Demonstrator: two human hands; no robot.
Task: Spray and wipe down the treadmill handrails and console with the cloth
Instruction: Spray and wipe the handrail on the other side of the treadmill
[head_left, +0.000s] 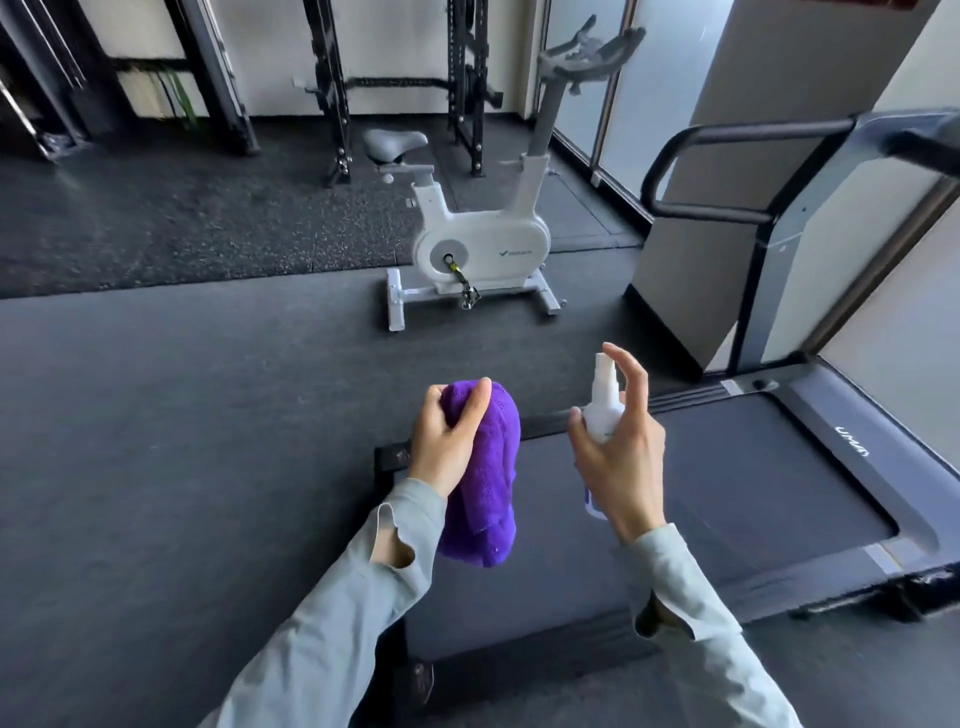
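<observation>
Left hand (451, 435) grips a bunched purple cloth (485, 483); right hand (621, 457) holds a white spray bottle (604, 410) (forefinger raised above its nozzle).

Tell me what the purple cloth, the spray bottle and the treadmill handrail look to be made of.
Purple cloth: soft looped microfibre or terry, matte, fuzzy nap. Small white spray bottle: likely translucent plastic, smooth and slightly glossy. Curved black treadmill handrail: probably metal tube under a matte black coating or foam grip; the look leaves that open.
</observation>
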